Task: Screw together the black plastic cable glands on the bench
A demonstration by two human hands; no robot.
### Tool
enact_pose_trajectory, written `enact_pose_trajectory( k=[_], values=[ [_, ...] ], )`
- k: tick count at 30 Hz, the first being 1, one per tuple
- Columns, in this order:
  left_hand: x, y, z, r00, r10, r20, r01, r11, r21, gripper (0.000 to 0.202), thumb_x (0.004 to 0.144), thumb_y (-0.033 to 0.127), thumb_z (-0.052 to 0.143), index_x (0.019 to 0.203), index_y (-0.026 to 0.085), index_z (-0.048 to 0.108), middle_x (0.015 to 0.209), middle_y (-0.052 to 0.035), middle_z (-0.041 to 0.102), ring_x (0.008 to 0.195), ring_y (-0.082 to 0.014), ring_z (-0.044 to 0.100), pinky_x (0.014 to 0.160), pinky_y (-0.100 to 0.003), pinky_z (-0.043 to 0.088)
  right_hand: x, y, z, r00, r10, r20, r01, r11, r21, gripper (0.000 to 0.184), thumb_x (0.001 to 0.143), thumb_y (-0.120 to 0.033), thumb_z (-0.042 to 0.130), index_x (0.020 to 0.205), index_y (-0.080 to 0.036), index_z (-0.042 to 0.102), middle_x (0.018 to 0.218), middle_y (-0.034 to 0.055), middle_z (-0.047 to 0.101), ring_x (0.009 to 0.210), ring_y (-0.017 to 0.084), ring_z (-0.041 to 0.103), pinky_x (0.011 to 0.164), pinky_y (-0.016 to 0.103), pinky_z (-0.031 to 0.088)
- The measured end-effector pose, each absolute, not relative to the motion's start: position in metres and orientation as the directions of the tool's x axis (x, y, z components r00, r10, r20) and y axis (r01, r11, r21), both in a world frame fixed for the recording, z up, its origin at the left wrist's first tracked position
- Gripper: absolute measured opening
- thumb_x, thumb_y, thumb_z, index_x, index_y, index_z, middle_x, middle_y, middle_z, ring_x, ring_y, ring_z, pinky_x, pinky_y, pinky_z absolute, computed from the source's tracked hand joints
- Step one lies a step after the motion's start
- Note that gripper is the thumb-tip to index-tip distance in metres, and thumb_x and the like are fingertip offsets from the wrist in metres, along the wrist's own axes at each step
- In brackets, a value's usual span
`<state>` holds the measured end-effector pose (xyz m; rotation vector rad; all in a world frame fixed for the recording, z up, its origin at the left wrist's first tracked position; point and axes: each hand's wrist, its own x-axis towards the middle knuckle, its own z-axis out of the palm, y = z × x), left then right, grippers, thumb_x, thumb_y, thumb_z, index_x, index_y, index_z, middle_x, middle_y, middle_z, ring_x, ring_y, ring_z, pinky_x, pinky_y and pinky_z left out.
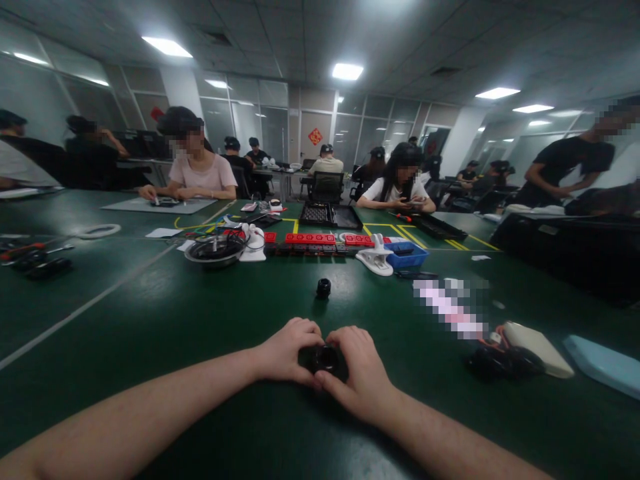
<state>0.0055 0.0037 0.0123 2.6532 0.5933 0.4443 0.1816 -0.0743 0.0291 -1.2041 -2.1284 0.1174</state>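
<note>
Both my hands rest on the green table (pixel 165 320) close to me, wrapped round a small black round part (pixel 326 358) with a ring-shaped opening on top. My left hand (pixel 285 350) grips its left side with curled fingers. My right hand (pixel 361 372) closes on its right side, thumb under the part. Farther out on the table stands a second small black round part (pixel 323 288), untouched.
Beyond lie a metal bowl with cables (pixel 214 251), red power strips (pixel 310 238), a white clamp (pixel 375 259), a blue tray (pixel 406 255) and black trays (pixel 330 215). A white and black device (pixel 520 353) sits to the right. Several people work at tables behind.
</note>
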Motion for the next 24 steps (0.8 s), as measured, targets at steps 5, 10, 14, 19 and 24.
enact_pose_trajectory(
  k=[5, 10, 14, 19, 24],
  values=[
    [0.008, 0.005, 0.008, 0.854, 0.476, 0.21, 0.354, -0.828, 0.436, 0.042, 0.062, 0.05, 0.066, 0.087, 0.018, 0.056, 0.091, -0.0027, 0.052, 0.084, -0.0196, 0.047, 0.079, -0.032, 0.035, 0.172, -0.07, 0.026, -0.32, 0.841, 0.436, 0.806, 0.484, -0.342, 0.038, 0.066, -0.05, 0.061, 0.083, -0.017, 0.053, 0.081, 0.0043, 0.055, 0.075, 0.019, 0.047, 0.067, 0.033, 0.036],
    [0.01, 0.005, 0.009, 0.852, 0.477, 0.217, 0.349, -0.825, 0.444, 0.038, 0.062, 0.047, 0.068, 0.085, 0.018, 0.057, 0.088, -0.0017, 0.052, 0.082, -0.0193, 0.047, 0.078, -0.031, 0.036, 0.172, -0.07, 0.028, -0.374, 0.825, 0.425, 0.766, 0.532, -0.36, 0.024, 0.069, -0.031, 0.061, 0.087, -0.017, 0.054, 0.086, 0.0053, 0.056, 0.081, 0.02, 0.047, 0.072, 0.034, 0.037],
    [0.011, 0.005, 0.008, 0.847, 0.488, 0.208, 0.37, -0.824, 0.429, 0.033, 0.058, 0.035, 0.072, 0.083, 0.019, 0.057, 0.087, -0.0001, 0.052, 0.081, -0.0186, 0.047, 0.077, -0.03, 0.036, 0.171, -0.073, 0.03, -0.451, 0.762, 0.464, 0.679, 0.631, -0.376, 0.024, 0.069, -0.018, 0.05, 0.093, -0.017, 0.054, 0.093, 0.0065, 0.057, 0.085, 0.019, 0.046, 0.075, 0.035, 0.038],
    [0.011, 0.005, 0.004, 0.845, 0.489, 0.215, 0.368, -0.824, 0.43, 0.033, 0.057, 0.036, 0.073, 0.08, 0.019, 0.057, 0.085, 0.0009, 0.05, 0.08, -0.0173, 0.047, 0.076, -0.029, 0.035, 0.168, -0.077, 0.032, -0.547, 0.681, 0.486, 0.607, 0.723, -0.329, 0.024, 0.068, -0.014, 0.045, 0.09, -0.016, 0.055, 0.093, 0.0068, 0.059, 0.089, 0.02, 0.047, 0.081, 0.037, 0.038],
    [0.01, 0.005, 0.005, 0.855, 0.475, 0.207, 0.359, -0.832, 0.422, 0.023, 0.067, 0.035, 0.065, 0.083, 0.019, 0.058, 0.088, -0.0005, 0.051, 0.082, -0.0172, 0.047, 0.078, -0.03, 0.035, 0.17, -0.082, 0.034, -0.648, 0.586, 0.486, 0.531, 0.806, -0.263, 0.022, 0.074, -0.022, 0.045, 0.092, -0.018, 0.057, 0.091, 0.0044, 0.061, 0.099, 0.019, 0.048, 0.099, 0.042, 0.025]
  ],
)
